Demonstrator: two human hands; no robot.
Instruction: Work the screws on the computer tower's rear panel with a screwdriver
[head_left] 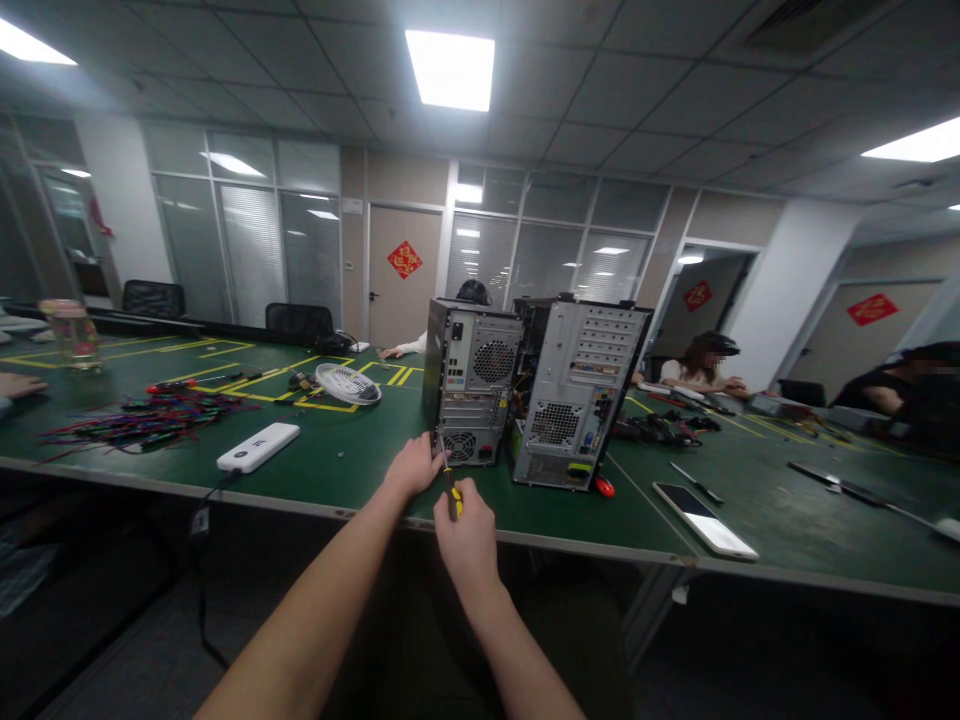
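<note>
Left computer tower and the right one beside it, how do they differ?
The left tower has round fan vents on its back; the right tower has a squarish grille. Your left hand and the screwdriver in your right hand are at the left tower's lower edge; neither hand is at the right tower. The right tower looks larger than the left. Both stand on the green table, backs toward you.

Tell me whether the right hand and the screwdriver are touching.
Touching. The head view shows the right hand closed around the screwdriver.
</note>
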